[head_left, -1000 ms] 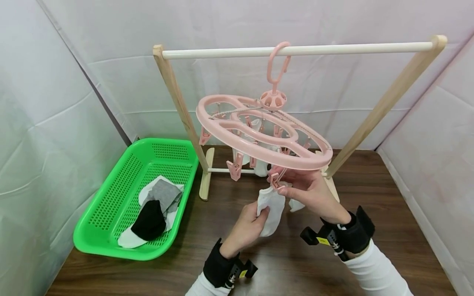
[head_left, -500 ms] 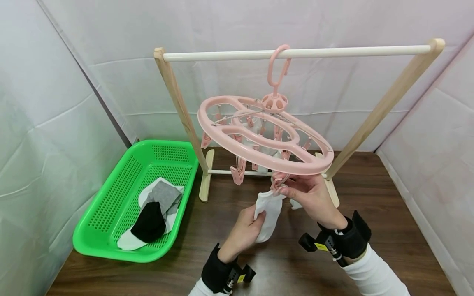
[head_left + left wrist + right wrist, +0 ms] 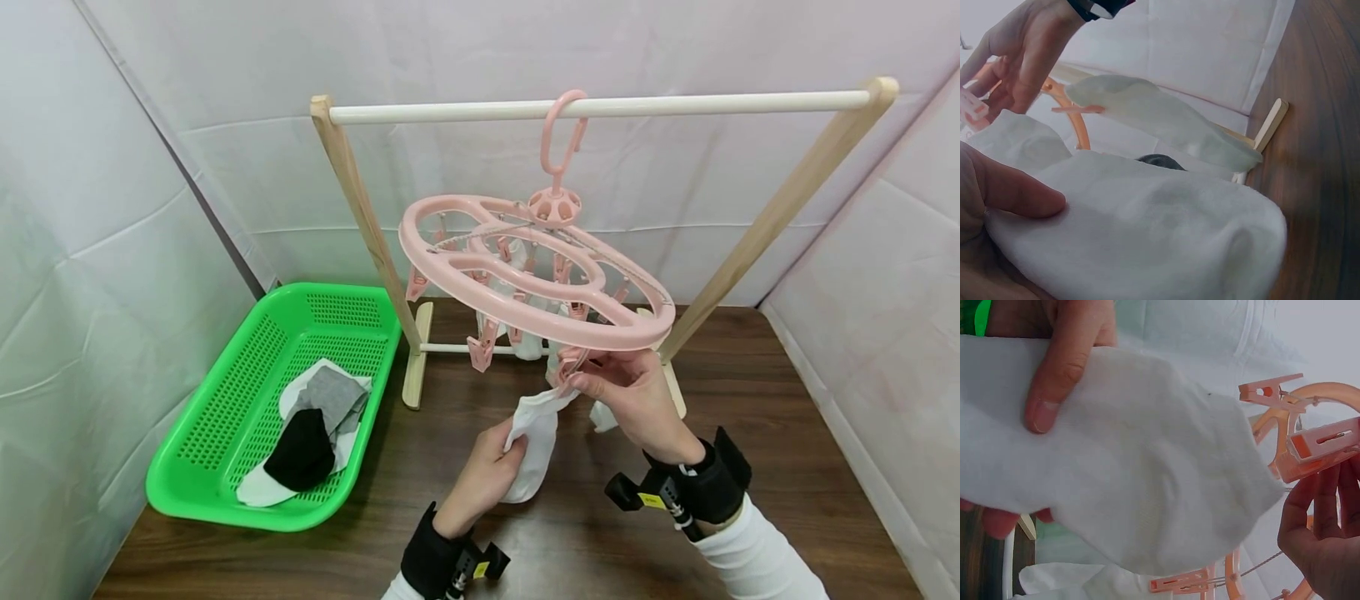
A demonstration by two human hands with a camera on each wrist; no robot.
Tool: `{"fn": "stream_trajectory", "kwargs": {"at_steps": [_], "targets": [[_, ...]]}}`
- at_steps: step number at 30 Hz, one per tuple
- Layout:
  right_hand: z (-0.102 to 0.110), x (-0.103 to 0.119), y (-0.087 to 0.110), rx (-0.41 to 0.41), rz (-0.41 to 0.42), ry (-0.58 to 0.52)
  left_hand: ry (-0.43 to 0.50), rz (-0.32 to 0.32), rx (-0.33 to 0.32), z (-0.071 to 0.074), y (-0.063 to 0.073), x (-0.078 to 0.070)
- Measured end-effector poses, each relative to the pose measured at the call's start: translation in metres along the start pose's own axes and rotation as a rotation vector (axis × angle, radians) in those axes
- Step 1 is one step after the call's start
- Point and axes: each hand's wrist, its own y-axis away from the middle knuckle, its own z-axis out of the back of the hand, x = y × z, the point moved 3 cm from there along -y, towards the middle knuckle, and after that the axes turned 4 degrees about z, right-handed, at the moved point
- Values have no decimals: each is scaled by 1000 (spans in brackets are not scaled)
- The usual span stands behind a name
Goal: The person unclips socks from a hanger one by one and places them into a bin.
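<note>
My left hand (image 3: pixel 483 475) grips a white sock (image 3: pixel 534 446) below the front of a pink clip hanger (image 3: pixel 517 310), thumb on top of the cloth in the left wrist view. With its fingertips my right hand (image 3: pixel 633 398) pinches a pink clothespin (image 3: pixel 1322 447) hanging from the hanger's front right. One corner of the sock reaches up to this clothespin; whether the jaws bite the cloth I cannot tell. Behind it hangs another white sock (image 3: pixel 1160 122), with a dark piece (image 3: pixel 1160 161) partly hidden.
Left of the rack, a green basket (image 3: pixel 330 321) holds a black sock (image 3: pixel 302 450), a grey one (image 3: pixel 333 396) and white ones. The hanger hooks over a white rod (image 3: pixel 712 104) on wooden legs (image 3: pixel 780 208). An unoccupied clothespin (image 3: pixel 482 346) dangles left of the hands.
My left hand has drawn the sock slightly down and to the left, away from the right hand. The right hand stays at the clothespin, and the hanger has shifted only a little.
</note>
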Motion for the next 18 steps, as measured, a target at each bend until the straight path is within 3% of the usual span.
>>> {"fn": "stream_trajectory", "kwargs": {"at_steps": [11, 18], "targets": [[3, 0, 5, -21, -44, 25, 82, 77, -15, 2, 9, 11], [5, 0, 8, -46, -39, -38, 85, 92, -28, 0, 13, 16]]}}
